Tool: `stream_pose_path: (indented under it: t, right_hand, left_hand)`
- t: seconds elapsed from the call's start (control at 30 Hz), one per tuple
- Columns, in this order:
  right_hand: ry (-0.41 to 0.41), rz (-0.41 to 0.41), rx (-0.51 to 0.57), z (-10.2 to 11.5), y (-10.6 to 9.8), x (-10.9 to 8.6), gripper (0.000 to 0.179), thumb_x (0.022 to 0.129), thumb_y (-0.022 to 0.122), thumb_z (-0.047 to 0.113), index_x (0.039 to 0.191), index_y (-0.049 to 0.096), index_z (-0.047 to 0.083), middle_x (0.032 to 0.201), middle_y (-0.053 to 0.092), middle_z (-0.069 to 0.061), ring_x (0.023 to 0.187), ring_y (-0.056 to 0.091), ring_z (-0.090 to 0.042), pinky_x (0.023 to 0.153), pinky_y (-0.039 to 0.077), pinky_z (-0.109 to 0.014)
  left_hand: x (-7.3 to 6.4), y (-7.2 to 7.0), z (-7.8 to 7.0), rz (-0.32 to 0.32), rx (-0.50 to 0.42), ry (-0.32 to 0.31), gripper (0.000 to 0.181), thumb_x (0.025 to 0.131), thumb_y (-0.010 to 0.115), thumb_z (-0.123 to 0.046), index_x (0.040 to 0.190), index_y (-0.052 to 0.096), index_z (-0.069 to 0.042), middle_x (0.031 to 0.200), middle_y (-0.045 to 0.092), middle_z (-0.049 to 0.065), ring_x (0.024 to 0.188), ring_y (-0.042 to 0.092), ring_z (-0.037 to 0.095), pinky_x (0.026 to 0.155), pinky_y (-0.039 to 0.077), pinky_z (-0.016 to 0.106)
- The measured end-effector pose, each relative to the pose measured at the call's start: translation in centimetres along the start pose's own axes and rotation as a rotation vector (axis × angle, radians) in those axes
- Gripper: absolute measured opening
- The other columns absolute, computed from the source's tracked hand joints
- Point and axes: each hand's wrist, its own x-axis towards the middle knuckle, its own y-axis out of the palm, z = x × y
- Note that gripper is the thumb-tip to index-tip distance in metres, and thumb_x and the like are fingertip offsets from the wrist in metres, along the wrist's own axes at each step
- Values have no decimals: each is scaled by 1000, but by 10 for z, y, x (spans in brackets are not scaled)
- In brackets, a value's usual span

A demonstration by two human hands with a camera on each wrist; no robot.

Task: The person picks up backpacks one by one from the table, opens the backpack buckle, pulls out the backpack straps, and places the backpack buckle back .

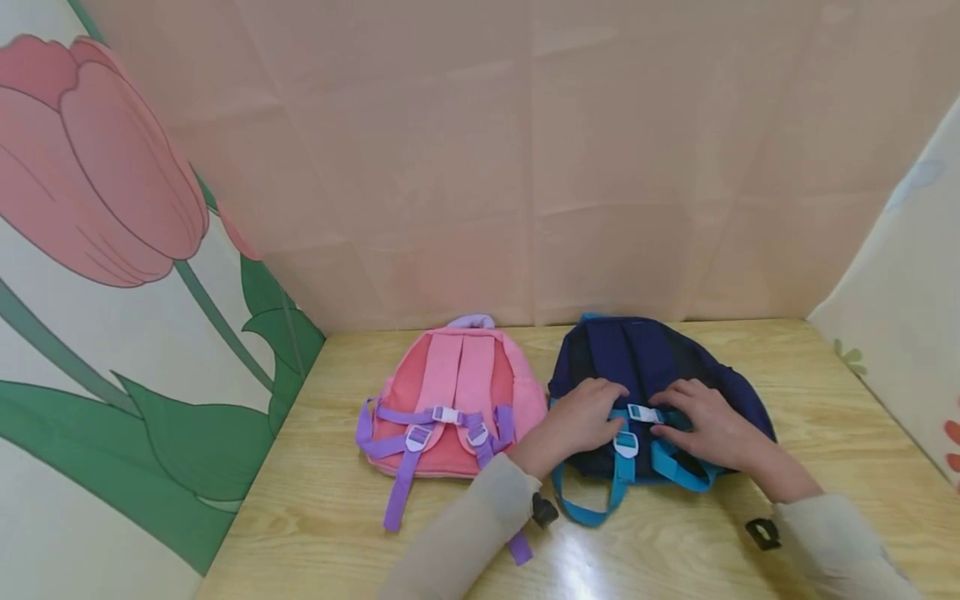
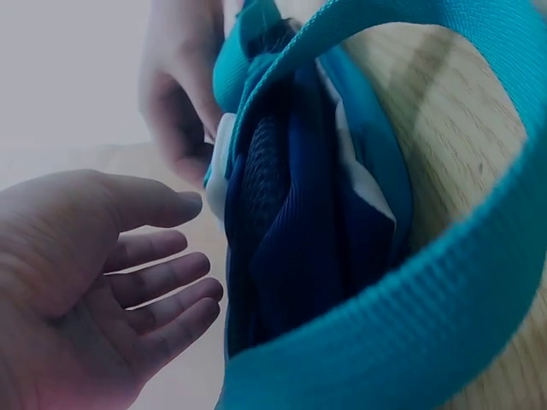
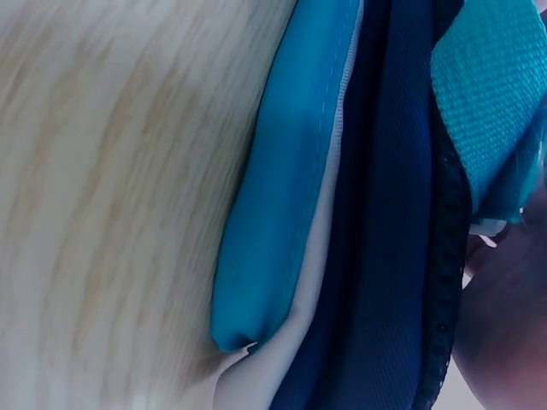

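Note:
A navy blue backpack [image 1: 622, 350] with teal straps lies straps up on the wooden table. Across its straps runs a white chest buckle [image 1: 645, 413], its two halves joined. My left hand [image 1: 588, 417] hovers by the buckle's left side; the left wrist view shows its fingers relaxed, apart from the bag. On the other side my right hand [image 1: 701, 421] is close at the buckle, thumb below and fingers above the teal strap, with a gap between them. A teal strap loop [image 2: 504, 222] arches across the left wrist view. In the right wrist view, the bag's side mostly hides that hand.
Left of the navy bag lies a pink backpack [image 1: 442, 358] with purple straps, its white buckle [image 1: 447, 415] fastened. A peach sheet [image 1: 525, 167] stands behind the table [image 1: 300, 517]. A tulip-printed panel [image 1: 112, 167] borders the left, another pale panel [image 1: 907, 292] the right.

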Motion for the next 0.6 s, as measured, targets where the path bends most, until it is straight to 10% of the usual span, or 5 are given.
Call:
stream_pose_path:
  t: [0.6]
  right_hand:
    - [15,23,20,-3,7,2,24,80,84,11,101,72,15,99,64,4,90,53,-18,73,41,-39]
  left_hand:
    - [19,13,-7,35,-7,-35,35,99,66,-37,130,66,-21,125,65,-9,116,54,7,99,43,16]
